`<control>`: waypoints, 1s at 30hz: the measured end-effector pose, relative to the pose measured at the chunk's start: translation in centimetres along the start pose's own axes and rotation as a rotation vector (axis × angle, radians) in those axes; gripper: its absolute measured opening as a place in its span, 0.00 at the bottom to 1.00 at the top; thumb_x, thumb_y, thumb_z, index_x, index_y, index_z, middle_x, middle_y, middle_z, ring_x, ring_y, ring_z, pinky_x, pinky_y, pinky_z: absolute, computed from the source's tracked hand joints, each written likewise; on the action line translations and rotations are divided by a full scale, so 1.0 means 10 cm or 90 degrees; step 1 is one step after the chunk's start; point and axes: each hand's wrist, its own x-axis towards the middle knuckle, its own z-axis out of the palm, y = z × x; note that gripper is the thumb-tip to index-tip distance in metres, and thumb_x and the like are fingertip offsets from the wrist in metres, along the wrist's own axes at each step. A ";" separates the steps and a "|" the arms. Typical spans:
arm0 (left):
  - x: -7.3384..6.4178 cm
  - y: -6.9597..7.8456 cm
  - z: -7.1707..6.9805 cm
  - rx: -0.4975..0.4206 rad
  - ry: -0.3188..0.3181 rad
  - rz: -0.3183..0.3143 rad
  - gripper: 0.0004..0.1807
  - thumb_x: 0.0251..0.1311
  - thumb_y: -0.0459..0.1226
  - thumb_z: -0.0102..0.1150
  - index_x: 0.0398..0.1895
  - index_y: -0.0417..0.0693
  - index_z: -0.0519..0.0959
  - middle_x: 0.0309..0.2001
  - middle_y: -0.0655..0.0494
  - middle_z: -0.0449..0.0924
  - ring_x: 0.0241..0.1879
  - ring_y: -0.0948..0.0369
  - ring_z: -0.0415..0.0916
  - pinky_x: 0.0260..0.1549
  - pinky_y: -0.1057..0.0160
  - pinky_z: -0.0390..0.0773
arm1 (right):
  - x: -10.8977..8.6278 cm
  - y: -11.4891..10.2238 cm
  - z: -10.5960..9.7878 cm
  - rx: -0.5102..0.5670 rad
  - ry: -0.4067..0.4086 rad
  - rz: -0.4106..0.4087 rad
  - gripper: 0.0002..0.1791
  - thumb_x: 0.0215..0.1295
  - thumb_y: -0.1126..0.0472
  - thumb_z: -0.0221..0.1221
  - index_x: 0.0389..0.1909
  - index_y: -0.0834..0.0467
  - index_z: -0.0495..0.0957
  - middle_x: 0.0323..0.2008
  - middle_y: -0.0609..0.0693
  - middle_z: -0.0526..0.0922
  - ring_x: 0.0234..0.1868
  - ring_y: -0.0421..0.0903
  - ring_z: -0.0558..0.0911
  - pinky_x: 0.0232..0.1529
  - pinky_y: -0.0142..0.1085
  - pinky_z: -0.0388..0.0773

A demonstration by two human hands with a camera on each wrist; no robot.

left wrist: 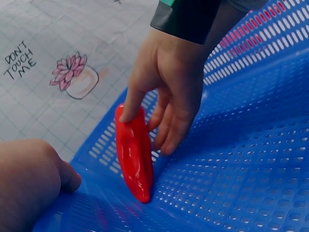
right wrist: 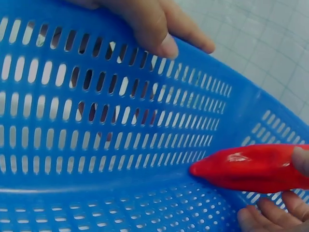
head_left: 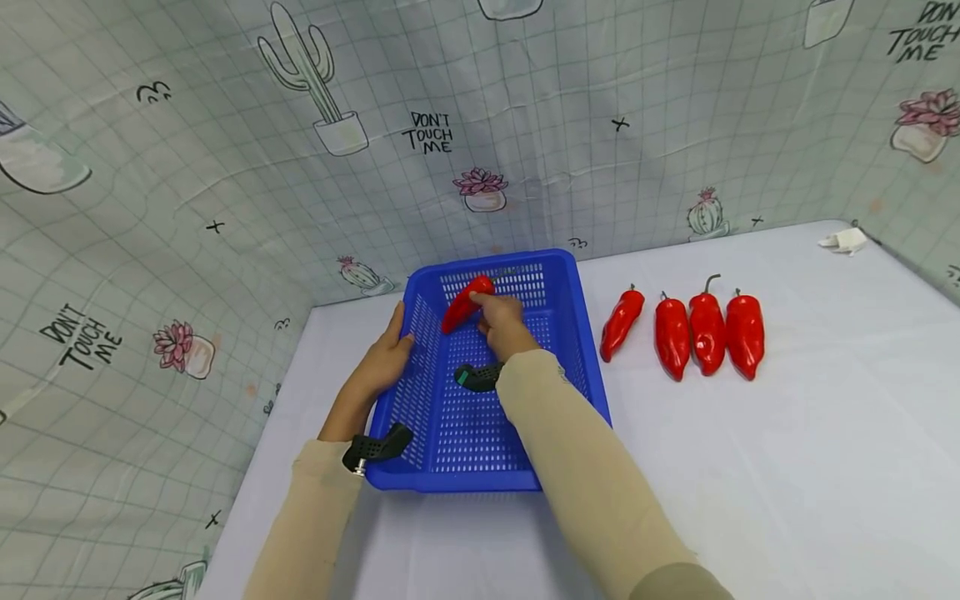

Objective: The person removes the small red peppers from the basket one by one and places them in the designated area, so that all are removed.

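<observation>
My right hand reaches into a blue plastic basket and pinches a red chili pepper near the far left corner. In the right wrist view the pepper's pointed tip is close to the basket's corner, with thumb and fingers at its thicker end. My left hand grips the basket's left rim, thumb on the inner side and fingers outside, as the right wrist view shows. Apart from the pinched pepper, no other pepper is seen in the basket.
To the right of the basket, several red peppers lie on the white table: one pepper nearest the basket, then a row with a pepper in its middle. A crumpled white scrap lies far right. Patterned cloth hangs behind.
</observation>
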 end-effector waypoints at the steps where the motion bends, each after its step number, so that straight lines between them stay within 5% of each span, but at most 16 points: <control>1: 0.00 0.00 0.00 0.000 0.002 -0.001 0.34 0.76 0.36 0.29 0.78 0.48 0.28 0.79 0.41 0.30 0.76 0.39 0.37 0.71 0.38 0.45 | -0.03 -0.01 -0.01 -0.013 -0.009 -0.006 0.24 0.65 0.62 0.63 0.60 0.65 0.72 0.52 0.56 0.77 0.50 0.51 0.76 0.60 0.42 0.74; 8: 0.00 0.00 0.01 -0.001 0.006 0.001 0.35 0.76 0.35 0.29 0.78 0.46 0.30 0.79 0.41 0.30 0.76 0.41 0.36 0.72 0.40 0.42 | -0.07 0.01 -0.03 -0.098 -0.101 -0.052 0.27 0.64 0.65 0.63 0.64 0.62 0.70 0.57 0.62 0.79 0.56 0.55 0.79 0.62 0.45 0.73; 13: 0.00 0.00 0.01 -0.002 0.014 0.002 0.35 0.76 0.35 0.30 0.79 0.45 0.31 0.79 0.39 0.34 0.74 0.37 0.45 0.68 0.37 0.53 | -0.11 0.05 0.02 -0.170 -0.171 -0.056 0.27 0.63 0.66 0.63 0.63 0.66 0.71 0.60 0.63 0.77 0.56 0.57 0.80 0.60 0.45 0.75; 17: -0.01 -0.01 0.01 -0.008 0.015 -0.002 0.35 0.76 0.36 0.31 0.79 0.47 0.31 0.79 0.39 0.36 0.72 0.35 0.50 0.65 0.35 0.59 | -0.15 0.09 0.07 -0.224 -0.192 -0.054 0.29 0.62 0.67 0.64 0.64 0.68 0.68 0.62 0.65 0.74 0.59 0.60 0.78 0.58 0.48 0.76; 24: -0.01 -0.01 0.00 -0.009 0.020 -0.012 0.34 0.76 0.37 0.31 0.79 0.50 0.32 0.78 0.39 0.38 0.73 0.36 0.49 0.67 0.37 0.56 | -0.20 0.15 0.13 -0.312 -0.243 -0.042 0.30 0.64 0.70 0.61 0.67 0.67 0.67 0.63 0.65 0.74 0.60 0.60 0.78 0.58 0.51 0.75; 30: -0.01 0.00 0.00 0.002 0.018 -0.017 0.34 0.76 0.38 0.31 0.79 0.50 0.32 0.78 0.37 0.41 0.70 0.33 0.56 0.61 0.35 0.64 | -0.23 0.07 0.08 -0.372 -0.236 -0.103 0.27 0.63 0.67 0.63 0.63 0.69 0.70 0.59 0.66 0.76 0.55 0.60 0.81 0.51 0.49 0.80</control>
